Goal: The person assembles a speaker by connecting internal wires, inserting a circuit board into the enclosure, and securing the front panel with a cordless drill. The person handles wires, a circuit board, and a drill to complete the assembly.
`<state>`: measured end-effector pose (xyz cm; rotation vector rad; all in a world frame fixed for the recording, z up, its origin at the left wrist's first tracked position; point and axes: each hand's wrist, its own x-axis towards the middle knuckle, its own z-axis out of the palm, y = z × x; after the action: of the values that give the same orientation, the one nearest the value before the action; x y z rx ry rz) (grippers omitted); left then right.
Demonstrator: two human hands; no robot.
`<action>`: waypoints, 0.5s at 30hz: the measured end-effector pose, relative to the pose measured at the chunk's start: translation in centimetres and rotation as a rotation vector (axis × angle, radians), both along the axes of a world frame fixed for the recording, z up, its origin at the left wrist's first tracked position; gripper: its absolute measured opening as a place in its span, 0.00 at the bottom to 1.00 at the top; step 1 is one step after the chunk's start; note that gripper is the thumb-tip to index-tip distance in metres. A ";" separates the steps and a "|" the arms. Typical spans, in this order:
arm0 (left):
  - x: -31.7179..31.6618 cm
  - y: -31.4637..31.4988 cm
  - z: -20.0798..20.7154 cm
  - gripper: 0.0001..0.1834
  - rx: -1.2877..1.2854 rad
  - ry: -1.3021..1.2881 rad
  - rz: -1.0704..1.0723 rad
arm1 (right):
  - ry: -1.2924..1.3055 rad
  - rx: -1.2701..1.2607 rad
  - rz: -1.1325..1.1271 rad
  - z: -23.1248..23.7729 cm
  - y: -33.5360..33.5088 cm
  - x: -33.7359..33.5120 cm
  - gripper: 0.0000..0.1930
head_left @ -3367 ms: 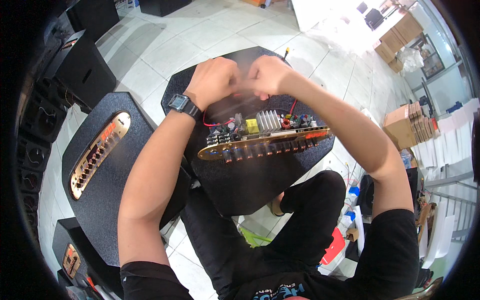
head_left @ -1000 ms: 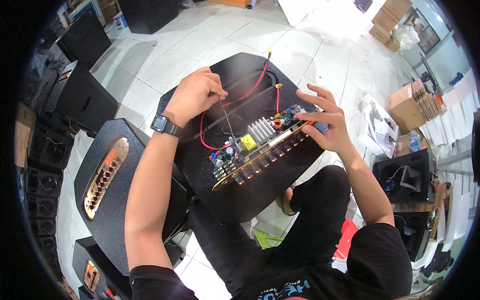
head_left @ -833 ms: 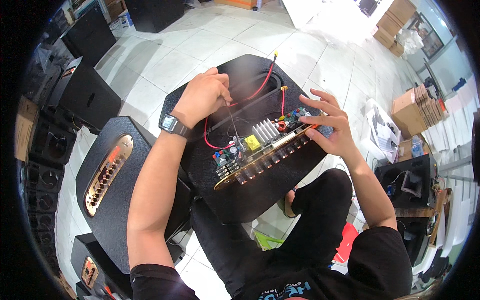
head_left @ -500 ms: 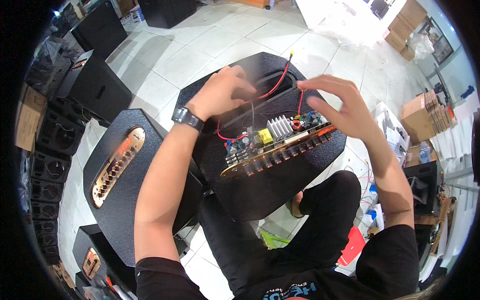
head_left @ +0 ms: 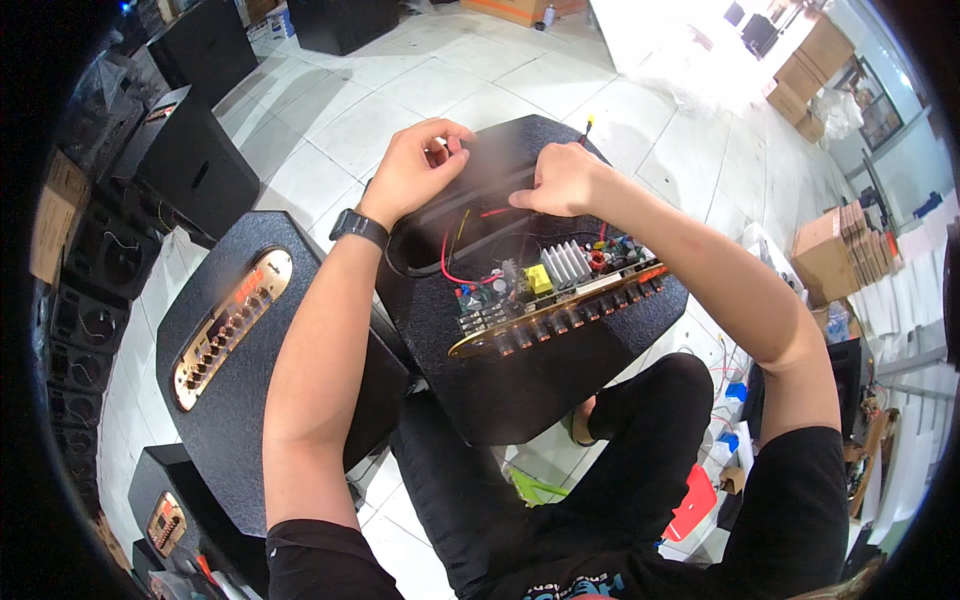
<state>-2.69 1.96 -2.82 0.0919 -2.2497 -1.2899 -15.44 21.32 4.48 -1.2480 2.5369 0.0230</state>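
We are judging red wire [head_left: 495, 212], beside the right hand [head_left: 570, 181] over the black cabinet [head_left: 500, 395], light, bendy, best pinched near its tip; left hand [head_left: 412, 174] and right are showing narrow fingers [head_left: 524, 199], grips unclear

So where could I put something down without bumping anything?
On the black cabinet, the strip between the gold panel and the near edge is bare. White floor tiles beyond it have room too. Behind the panel it's crowded: circuit board, red wire, left hand, right hand.
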 end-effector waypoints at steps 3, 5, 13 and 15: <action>0.0 -0.1 -0.1 0.12 0.004 0.034 0.031 | -0.044 0.180 -0.013 -1.5 -1.1 -0.2 0.28; 0.0 -0.1 0.0 0.14 -0.027 0.036 0.032 | -0.053 0.098 -0.027 -2.7 -1.3 -0.5 0.24; 0.0 -0.4 -0.5 0.17 -0.043 0.012 0.017 | -0.010 -0.182 0.098 -3.9 -1.7 1.1 0.11; 0.1 -0.4 -0.5 0.18 -0.060 0.018 0.023 | 0.033 -0.156 0.099 -3.7 -1.9 1.7 0.10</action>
<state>-2.59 1.57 -3.27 0.0837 -2.2639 -1.2050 -13.72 19.47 0.78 -1.4424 2.5436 -0.1364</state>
